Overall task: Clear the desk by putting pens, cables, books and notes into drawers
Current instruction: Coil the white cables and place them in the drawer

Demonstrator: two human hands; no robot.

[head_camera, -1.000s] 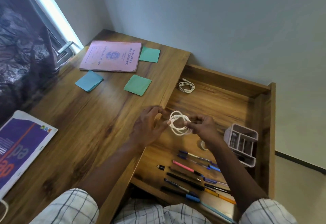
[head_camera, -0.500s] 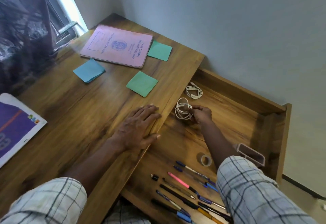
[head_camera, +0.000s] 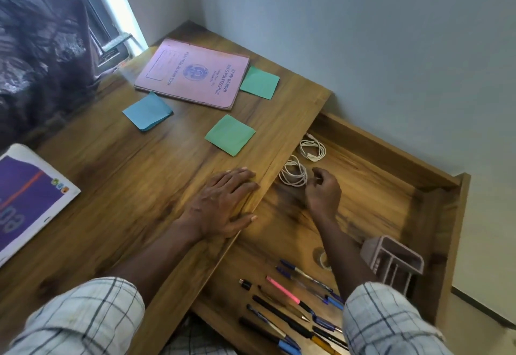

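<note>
Pens [head_camera: 293,307] done: a row at the drawer's [head_camera: 446,243] near end, roughly parallel, long axes running far-left to near-right. The one tip I can read points near-right. Left grip [head_camera: 223,203] lies flat on the table [head_camera: 111,187] edge, fingers straight, holding nothing. Right grip [head_camera: 324,192] is in the drawer, fingers loosely curled, apparently holding nothing, just beside the near coil [head_camera: 293,175]. That coil lies flat, a slight oval running toward the drawer's far end. Far coil [head_camera: 312,150] is just beyond, plugs pointing far-left. Cables look done. Left on the table: purple book [head_camera: 28,195], near green note [head_camera: 230,134], blue note [head_camera: 147,111], far green note [head_camera: 259,82], pink book [head_camera: 192,72], long side across the view. Roughly half done, I'd say.
</note>
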